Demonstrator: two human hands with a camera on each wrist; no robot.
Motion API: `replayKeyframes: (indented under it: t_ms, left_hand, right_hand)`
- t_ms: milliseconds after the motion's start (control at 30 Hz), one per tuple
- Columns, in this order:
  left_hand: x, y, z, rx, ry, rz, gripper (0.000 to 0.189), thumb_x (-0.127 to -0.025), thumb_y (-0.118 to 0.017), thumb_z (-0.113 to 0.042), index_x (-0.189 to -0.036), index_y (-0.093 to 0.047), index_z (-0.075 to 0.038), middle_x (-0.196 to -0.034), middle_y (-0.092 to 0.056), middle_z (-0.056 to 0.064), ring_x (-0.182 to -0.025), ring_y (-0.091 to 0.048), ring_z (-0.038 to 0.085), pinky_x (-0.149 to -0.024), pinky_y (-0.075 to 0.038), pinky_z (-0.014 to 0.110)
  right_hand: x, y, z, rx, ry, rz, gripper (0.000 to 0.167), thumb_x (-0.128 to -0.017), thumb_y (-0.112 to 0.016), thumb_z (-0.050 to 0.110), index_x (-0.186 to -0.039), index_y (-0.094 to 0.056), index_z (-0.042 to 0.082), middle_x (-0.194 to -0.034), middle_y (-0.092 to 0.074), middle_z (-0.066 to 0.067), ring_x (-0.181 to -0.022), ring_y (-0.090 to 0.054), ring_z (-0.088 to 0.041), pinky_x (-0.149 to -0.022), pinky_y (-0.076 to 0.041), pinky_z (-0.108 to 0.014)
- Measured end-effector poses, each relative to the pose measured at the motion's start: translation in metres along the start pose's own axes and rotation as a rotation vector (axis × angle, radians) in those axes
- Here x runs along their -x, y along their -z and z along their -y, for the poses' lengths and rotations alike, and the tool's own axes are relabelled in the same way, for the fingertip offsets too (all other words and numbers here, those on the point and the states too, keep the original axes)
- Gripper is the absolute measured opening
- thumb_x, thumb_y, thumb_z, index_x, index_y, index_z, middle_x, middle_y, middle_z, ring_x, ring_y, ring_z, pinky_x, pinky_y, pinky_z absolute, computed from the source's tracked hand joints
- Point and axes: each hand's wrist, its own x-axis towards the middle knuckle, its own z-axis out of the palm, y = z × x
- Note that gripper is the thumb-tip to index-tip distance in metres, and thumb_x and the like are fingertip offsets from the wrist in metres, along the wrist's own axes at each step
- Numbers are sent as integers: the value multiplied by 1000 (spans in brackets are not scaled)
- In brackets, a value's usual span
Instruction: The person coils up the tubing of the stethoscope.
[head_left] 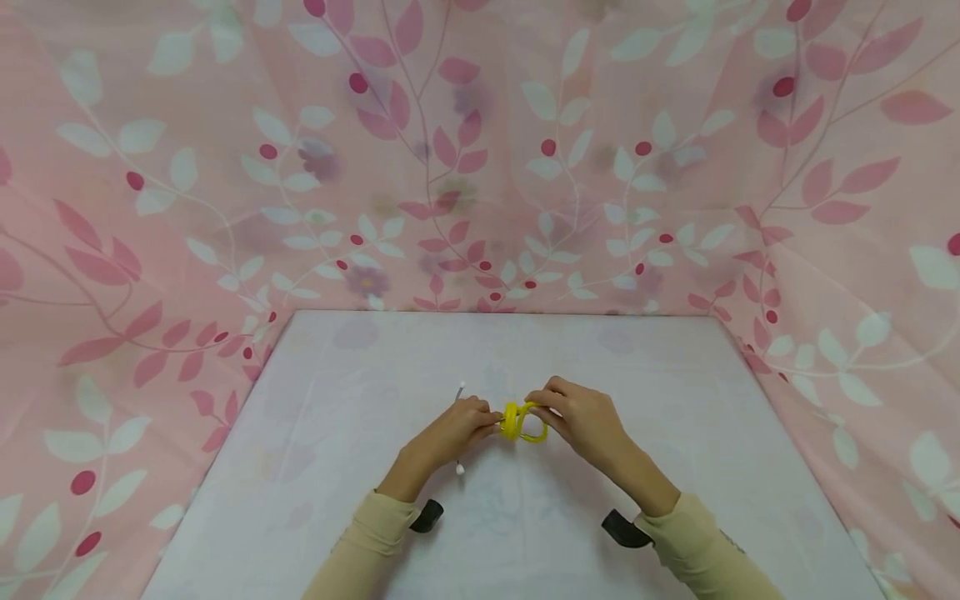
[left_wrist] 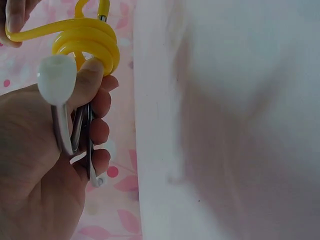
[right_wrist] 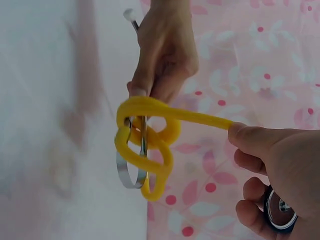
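Observation:
A stethoscope with yellow tubing (right_wrist: 200, 117) is stretched between the two hands above the table. My left hand (head_left: 459, 427) grips its metal ear tubes (left_wrist: 61, 127) in curled fingers, the thumb against the coils. White eartips (left_wrist: 56, 80) stick out on either side of that hand. Several turns of tubing wrap around the metal near the left fingertips, and a curved metal band (right_wrist: 131, 175) shows beside them. With thumb and forefinger my right hand (head_left: 587, 421) pinches a taut length of the tubing. Its other fingers curl around the round, dark-rimmed chest piece (right_wrist: 280, 210).
Beneath the hands lies a table (head_left: 337, 375) with a pale cloth cover. Pink leaf-patterned fabric (head_left: 495, 167) hangs behind it and along both sides. Black straps (head_left: 427, 517) show at the wrists, below light sleeves.

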Motion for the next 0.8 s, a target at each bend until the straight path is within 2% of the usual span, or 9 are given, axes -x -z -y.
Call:
replayKeyframes:
  t_ms: [200, 333, 467, 667, 800]
  left_hand:
    - [1, -1, -7, 19, -58, 42, 24, -93, -68, -20, -115, -73, -13, -87, -63, -6, -77, -47, 6, -69, -41, 15]
    - [2, 0, -11, 44, -109, 25, 23, -91, -70, -18, -114, -74, -13, -85, -62, -6, -77, -46, 7, -68, -40, 14]
    - [2, 0, -14, 53, -148, 14, 21, -91, -70, -19, -112, -74, -13, -84, -61, -6, -78, -46, 6, -68, -40, 13]
    - [3, -1, -15, 64, -149, 14, 23, -92, -68, -20, -114, -73, -13, -87, -61, -6, -79, -46, 6, -70, -40, 13]
    - [4, -2, -14, 80, -148, 2, 27, -93, -68, -20, -118, -72, -13, -88, -61, -6, -80, -46, 5, -70, -40, 11]
  right_hand:
    - [0, 0, -17, -93, -85, -25, 20, -76, -83, 27, -94, -77, 20, -81, -62, 8, -62, -57, -4, -54, -45, -17]
    - [2, -4, -30, -177, -168, -5, 20, -76, -82, 27, -94, -78, 20, -78, -62, 10, -60, -47, -2, -53, -40, -17]
    - [3, -11, -38, -272, -199, 8, 19, -77, -83, 23, -95, -78, 19, -79, -64, 10, -59, -44, -1, -53, -40, -18]
    - [9, -28, -53, -466, -258, 14, 19, -80, -81, 19, -98, -78, 15, -82, -69, 7, -63, -50, -4, -56, -45, -20]
    - [18, -43, -62, -595, -344, 59, 18, -86, -75, 24, -103, -77, 18, -85, -71, 6, -61, -53, -7, -54, -48, -24]
